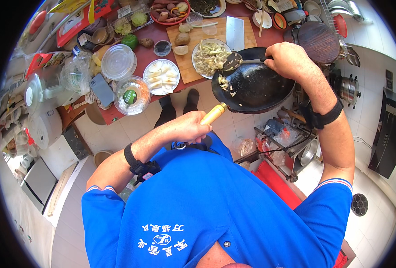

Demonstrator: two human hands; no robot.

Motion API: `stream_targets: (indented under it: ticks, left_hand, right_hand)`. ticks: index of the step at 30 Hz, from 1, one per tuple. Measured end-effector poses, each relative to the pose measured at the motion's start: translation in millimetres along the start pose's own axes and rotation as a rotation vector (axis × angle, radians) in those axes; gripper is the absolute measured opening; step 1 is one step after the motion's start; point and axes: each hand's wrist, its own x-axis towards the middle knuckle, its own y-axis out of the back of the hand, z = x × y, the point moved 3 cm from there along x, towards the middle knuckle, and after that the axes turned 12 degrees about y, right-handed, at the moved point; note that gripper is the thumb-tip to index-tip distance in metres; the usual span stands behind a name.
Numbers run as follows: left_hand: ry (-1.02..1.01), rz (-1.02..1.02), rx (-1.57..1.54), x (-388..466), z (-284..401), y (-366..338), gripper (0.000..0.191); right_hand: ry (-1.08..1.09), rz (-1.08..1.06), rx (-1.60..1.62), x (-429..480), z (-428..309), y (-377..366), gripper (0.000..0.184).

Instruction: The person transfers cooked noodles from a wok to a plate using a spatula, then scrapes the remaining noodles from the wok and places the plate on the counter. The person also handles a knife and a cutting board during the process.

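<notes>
My left hand (pixel 193 127) grips the wooden handle (pixel 214 113) of a black wok (pixel 261 85), which is tilted towards a white plate. In my right hand (pixel 288 62) is a spatula (pixel 233 61), its dark blade at the plate's right edge with bits of food on it. Cooked shredded food (pixel 209 57), pale green and brownish, is heaped on the plate. A few scraps of food (pixel 223 82) cling to the wok's left side. The plate rests on a wooden cutting board (pixel 187 72), and a cleaver (pixel 235 33) lies behind it on the board.
Left of the board, on the red table, stand a plate of pale slices (pixel 161 77), a lidded plastic bowl (pixel 132 95) and a phone (pixel 101 89). A red basket of root vegetables (pixel 170 12) stands at the back. To the right is a round dark wooden lid (pixel 318 42).
</notes>
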Motion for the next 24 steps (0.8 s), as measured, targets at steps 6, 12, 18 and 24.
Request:
stream_targets:
  ticks: [6, 12, 18, 24]
  left_hand:
    - [0.014, -0.008, 0.009, 2, -2, -1, 0.025]
    - [0.024, -0.012, 0.010, -2, 1, 1, 0.023]
    - [0.020, -0.005, 0.020, -8, 6, 3, 0.021]
    - [-0.024, 0.016, 0.060, -7, 5, 7, 0.025]
  right_hand:
    - [-0.012, 0.025, -0.009, 3, 1, -1, 0.024]
    - [-0.057, 0.000, 0.034, -6, 4, 5, 0.025]
    - [-0.097, -0.127, 0.025, -57, 18, 31, 0.023]
    - [-0.061, -0.277, 0.277, -72, 22, 36, 0.023]
